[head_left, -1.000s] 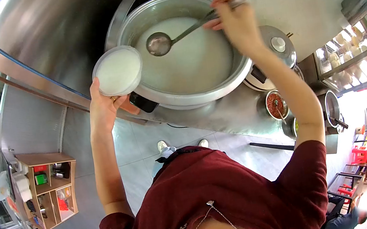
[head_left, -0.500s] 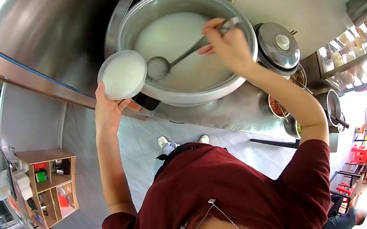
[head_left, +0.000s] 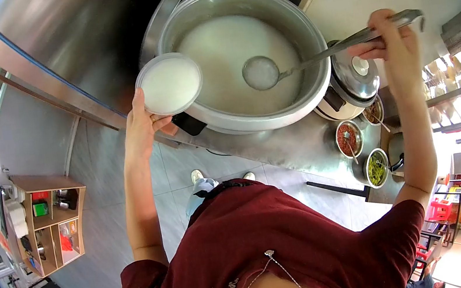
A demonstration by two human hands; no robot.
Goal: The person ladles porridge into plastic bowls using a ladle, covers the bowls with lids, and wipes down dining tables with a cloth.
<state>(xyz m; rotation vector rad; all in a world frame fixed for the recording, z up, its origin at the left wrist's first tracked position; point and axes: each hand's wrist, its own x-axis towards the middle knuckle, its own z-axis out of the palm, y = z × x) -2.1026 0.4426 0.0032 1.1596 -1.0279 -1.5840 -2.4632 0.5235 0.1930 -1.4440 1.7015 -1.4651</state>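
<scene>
A round plastic bowl (head_left: 170,84) full of white porridge-like liquid is gripped at its rim by my left hand (head_left: 142,124), beside the left edge of the big pot. My right hand (head_left: 397,50) is closed around the handle of a metal ladle (head_left: 341,49). The ladle's round scoop is over the pot, with some whitish liquid in it. Inside the large metal pot (head_left: 322,81) is a wide pool of the same milky white liquid. Whether the scoop touches that liquid I cannot tell.
Right of the pot stands a lidded cooker (head_left: 360,81). Small metal bowls hold red chopped food (head_left: 348,138) and green chopped food (head_left: 376,168), with spoons in them. A wooden shelf unit (head_left: 53,225) is at the left. A black bar (head_left: 337,189) juts out under the counter.
My right hand has moved right, beyond the pot's rim, drawing the ladle's scoop from near the bowl to the pot's middle. My left hand still holds the full bowl.
</scene>
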